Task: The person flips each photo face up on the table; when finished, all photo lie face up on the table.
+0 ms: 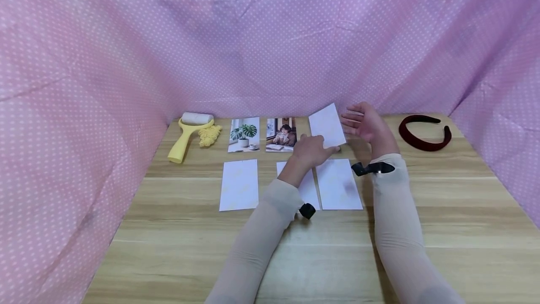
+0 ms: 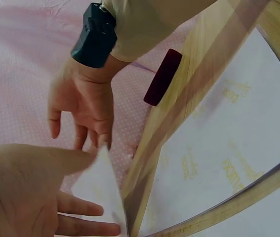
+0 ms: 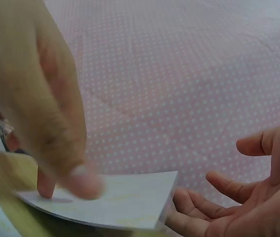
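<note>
A white card (image 1: 327,125) with faint yellow print is lifted at a tilt behind the lower row. My left hand (image 1: 311,152) pinches its near edge between thumb and fingers; the left wrist view shows the same card (image 2: 96,190) in that hand (image 2: 26,185). Just right of the card is my right hand (image 1: 366,125), palm showing and fingers spread. In the right wrist view its fingertips are close to the card's edge (image 3: 125,200), and whether they touch it I cannot tell. The card's other face is hidden.
Left of the lifted card lie a reader picture (image 1: 281,136) and a plant picture (image 1: 243,136). Nearer are white cards (image 1: 239,185) (image 1: 339,186), one partly under my left arm. A yellow roller (image 1: 181,144) and yellow knitted piece (image 1: 209,135) lie left, a dark red headband (image 1: 417,142) right.
</note>
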Demonstrator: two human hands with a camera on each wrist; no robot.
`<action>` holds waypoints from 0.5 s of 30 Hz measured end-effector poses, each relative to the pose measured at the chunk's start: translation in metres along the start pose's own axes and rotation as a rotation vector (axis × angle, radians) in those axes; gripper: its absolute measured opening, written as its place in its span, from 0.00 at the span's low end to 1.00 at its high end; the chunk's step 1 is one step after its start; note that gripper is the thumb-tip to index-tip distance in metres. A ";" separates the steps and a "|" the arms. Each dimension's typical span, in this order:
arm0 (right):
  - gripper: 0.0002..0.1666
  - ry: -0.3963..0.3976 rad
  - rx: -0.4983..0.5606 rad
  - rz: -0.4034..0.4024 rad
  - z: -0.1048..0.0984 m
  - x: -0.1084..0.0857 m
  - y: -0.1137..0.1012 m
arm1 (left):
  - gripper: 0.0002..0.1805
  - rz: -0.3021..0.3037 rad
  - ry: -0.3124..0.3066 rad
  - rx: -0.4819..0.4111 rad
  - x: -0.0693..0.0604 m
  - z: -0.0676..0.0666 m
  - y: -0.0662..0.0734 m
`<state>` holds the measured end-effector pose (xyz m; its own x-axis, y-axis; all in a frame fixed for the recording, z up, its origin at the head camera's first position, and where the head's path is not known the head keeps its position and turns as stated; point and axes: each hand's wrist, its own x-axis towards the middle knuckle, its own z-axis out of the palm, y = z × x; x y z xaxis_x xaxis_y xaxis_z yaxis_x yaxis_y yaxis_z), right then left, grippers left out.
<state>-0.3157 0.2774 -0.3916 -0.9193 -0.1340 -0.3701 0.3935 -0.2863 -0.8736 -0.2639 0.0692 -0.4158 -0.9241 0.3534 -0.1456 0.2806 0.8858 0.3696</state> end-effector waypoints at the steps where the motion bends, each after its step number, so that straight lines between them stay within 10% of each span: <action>1: 0.18 -0.013 0.003 -0.011 0.002 -0.001 -0.002 | 0.38 -0.008 0.012 -0.019 0.001 0.000 0.000; 15: 0.18 -0.106 -0.021 -0.048 0.021 -0.007 -0.005 | 0.25 0.011 0.142 -0.269 0.006 -0.003 -0.005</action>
<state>-0.3114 0.2596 -0.3783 -0.9303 -0.2205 -0.2930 0.3475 -0.2754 -0.8963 -0.2717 0.0662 -0.4162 -0.9539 0.2997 -0.0174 0.2291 0.7643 0.6028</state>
